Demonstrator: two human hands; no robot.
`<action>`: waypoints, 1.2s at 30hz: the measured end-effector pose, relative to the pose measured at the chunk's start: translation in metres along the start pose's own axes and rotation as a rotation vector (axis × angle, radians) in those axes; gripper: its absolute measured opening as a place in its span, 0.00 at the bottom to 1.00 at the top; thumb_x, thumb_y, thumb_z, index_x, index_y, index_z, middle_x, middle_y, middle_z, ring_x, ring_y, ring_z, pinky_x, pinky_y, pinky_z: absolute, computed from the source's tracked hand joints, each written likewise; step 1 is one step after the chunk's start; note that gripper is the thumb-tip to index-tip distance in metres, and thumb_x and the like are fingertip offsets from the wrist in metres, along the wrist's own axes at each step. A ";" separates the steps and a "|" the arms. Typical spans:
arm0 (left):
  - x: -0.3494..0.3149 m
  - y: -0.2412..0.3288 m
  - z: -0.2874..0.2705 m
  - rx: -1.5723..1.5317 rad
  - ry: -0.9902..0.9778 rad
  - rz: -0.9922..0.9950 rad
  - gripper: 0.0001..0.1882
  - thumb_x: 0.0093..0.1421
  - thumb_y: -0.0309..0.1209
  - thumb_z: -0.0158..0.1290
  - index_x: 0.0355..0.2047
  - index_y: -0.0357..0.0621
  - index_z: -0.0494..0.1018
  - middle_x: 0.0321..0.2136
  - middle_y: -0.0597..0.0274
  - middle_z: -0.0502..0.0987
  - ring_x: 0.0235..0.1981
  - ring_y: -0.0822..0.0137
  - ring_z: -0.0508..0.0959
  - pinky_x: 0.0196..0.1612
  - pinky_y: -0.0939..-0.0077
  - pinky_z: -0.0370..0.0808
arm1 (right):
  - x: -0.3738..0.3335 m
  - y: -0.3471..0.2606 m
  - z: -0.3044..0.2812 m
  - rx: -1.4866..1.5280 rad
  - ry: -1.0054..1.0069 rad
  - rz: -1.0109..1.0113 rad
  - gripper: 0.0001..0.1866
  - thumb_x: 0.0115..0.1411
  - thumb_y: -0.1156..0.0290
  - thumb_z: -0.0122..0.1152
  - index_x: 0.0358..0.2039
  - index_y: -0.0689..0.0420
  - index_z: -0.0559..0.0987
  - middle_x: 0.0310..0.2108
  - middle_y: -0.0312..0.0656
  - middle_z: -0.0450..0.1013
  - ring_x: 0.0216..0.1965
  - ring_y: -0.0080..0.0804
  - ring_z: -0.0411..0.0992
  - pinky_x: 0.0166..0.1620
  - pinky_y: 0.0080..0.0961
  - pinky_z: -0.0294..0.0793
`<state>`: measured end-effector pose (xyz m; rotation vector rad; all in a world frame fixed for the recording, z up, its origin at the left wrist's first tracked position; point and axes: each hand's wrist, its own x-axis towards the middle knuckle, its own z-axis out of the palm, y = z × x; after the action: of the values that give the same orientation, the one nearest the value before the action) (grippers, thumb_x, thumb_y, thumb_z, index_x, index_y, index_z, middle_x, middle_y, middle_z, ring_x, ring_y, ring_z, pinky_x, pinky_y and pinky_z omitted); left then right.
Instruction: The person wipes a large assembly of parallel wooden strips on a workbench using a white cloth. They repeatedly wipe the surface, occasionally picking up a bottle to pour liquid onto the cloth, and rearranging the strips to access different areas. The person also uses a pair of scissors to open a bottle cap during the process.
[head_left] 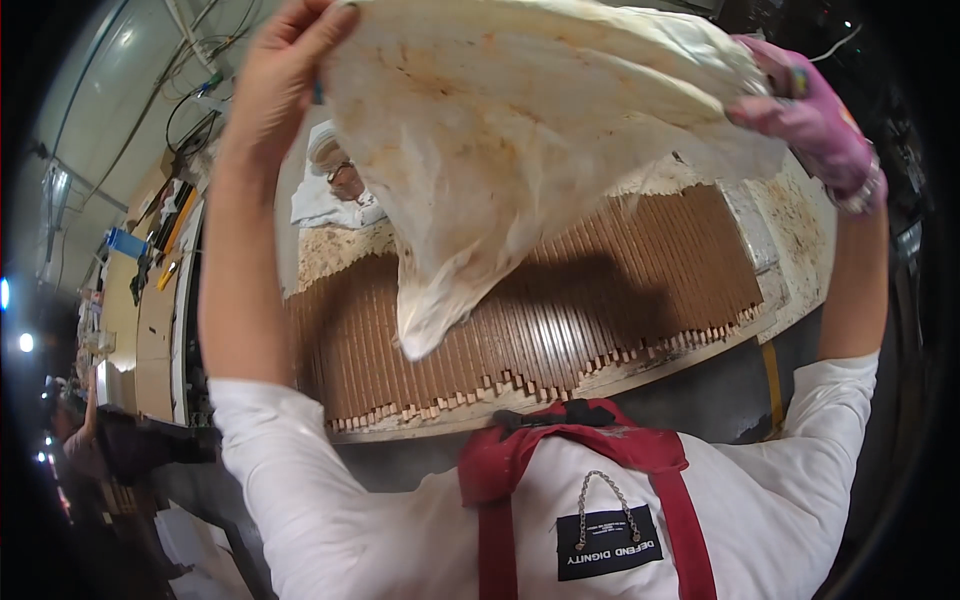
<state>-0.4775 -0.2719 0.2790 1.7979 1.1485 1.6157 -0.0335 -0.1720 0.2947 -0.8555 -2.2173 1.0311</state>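
A thin, off-white cloth (520, 110) with brown and orange stains is stretched up between my two raised hands. My bare left hand (305, 45) pinches its upper left corner. On the other side, my right hand (820, 125), in a pink glove, grips the bunched right end. The cloth's loose middle sags to a point above a wide row of brown-coated wooden strips (640, 260), laid side by side with pale, uneven ends toward me. It hides part of the strips' far side and casts a dark shadow on them.
The strips lie on a pale, smeared worktable (800, 225). A crumpled white rag (312, 205) sits at its far left. To the left stands a bench (155, 340) with a blue container (127, 243) and tools. Another person (85, 430) is at the far left.
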 end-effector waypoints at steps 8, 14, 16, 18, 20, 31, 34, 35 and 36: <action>-0.188 0.064 0.035 -0.030 -0.210 -0.321 0.15 0.51 0.21 0.62 0.38 0.42 0.70 0.37 0.62 0.75 0.40 0.70 0.78 0.45 0.74 0.75 | -0.081 -0.047 0.045 -0.871 -0.297 -0.525 0.31 0.40 0.76 0.68 0.50 0.56 0.76 0.44 0.45 0.75 0.44 0.39 0.76 0.45 0.33 0.75; -0.329 0.012 0.106 -0.126 -0.343 -0.889 0.29 0.55 0.19 0.60 0.57 0.42 0.67 0.36 0.68 0.71 0.38 0.75 0.71 0.46 0.81 0.70 | -0.037 -0.042 0.105 -0.772 -0.946 -0.452 0.27 0.43 0.69 0.64 0.48 0.49 0.75 0.37 0.36 0.71 0.39 0.39 0.73 0.39 0.38 0.71; -0.350 0.003 0.121 0.052 -0.156 -0.778 0.26 0.57 0.18 0.57 0.57 0.41 0.66 0.36 0.70 0.68 0.37 0.79 0.68 0.43 0.85 0.68 | -0.006 -0.008 0.138 -0.857 -0.680 -0.656 0.22 0.46 0.71 0.62 0.45 0.49 0.74 0.35 0.38 0.71 0.38 0.39 0.74 0.38 0.37 0.72; -0.352 0.001 0.127 0.167 0.201 -0.736 0.24 0.58 0.17 0.55 0.55 0.39 0.66 0.35 0.70 0.67 0.35 0.79 0.67 0.42 0.86 0.66 | 0.039 0.011 0.179 -0.923 -0.317 -0.942 0.15 0.49 0.73 0.59 0.39 0.50 0.74 0.32 0.38 0.70 0.40 0.39 0.74 0.36 0.39 0.73; -0.360 -0.003 0.128 0.267 0.503 -0.640 0.22 0.59 0.15 0.53 0.54 0.38 0.66 0.34 0.70 0.66 0.32 0.80 0.64 0.39 0.87 0.65 | 0.079 0.002 0.226 -0.857 -0.354 -0.777 0.18 0.54 0.71 0.58 0.47 0.50 0.73 0.42 0.41 0.73 0.45 0.39 0.73 0.40 0.36 0.75; -0.442 -0.020 0.122 0.978 0.261 -0.398 0.35 0.44 0.27 0.68 0.54 0.44 0.67 0.46 0.56 0.68 0.45 0.59 0.70 0.48 0.68 0.69 | 0.022 0.099 0.245 -0.806 -0.688 -0.694 0.38 0.48 0.70 0.65 0.62 0.45 0.66 0.61 0.47 0.64 0.61 0.43 0.64 0.59 0.42 0.66; -0.449 -0.022 0.137 0.995 -0.135 -0.322 0.28 0.45 0.36 0.68 0.49 0.52 0.73 0.47 0.57 0.69 0.49 0.54 0.70 0.48 0.64 0.68 | 0.003 0.132 0.248 -0.797 -0.580 -0.764 0.32 0.48 0.70 0.63 0.56 0.43 0.71 0.60 0.44 0.64 0.56 0.44 0.66 0.58 0.45 0.64; -0.447 -0.024 0.140 1.030 -0.138 -0.317 0.29 0.46 0.37 0.68 0.49 0.52 0.73 0.48 0.57 0.68 0.49 0.54 0.70 0.47 0.64 0.68 | 0.003 0.138 0.253 -0.783 -0.516 -0.796 0.28 0.49 0.71 0.62 0.54 0.44 0.72 0.60 0.43 0.64 0.55 0.45 0.67 0.59 0.45 0.63; -0.445 -0.025 0.143 1.063 -0.141 -0.311 0.29 0.46 0.37 0.67 0.49 0.53 0.73 0.48 0.58 0.68 0.49 0.54 0.70 0.46 0.64 0.69 | 0.006 0.145 0.258 -0.776 -0.509 -0.803 0.27 0.50 0.71 0.61 0.53 0.44 0.73 0.59 0.43 0.65 0.55 0.45 0.67 0.59 0.45 0.62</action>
<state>-0.3297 -0.5948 -0.0260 2.0632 2.3268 0.6675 -0.1700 -0.2132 0.0354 0.1308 -3.0295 -0.0406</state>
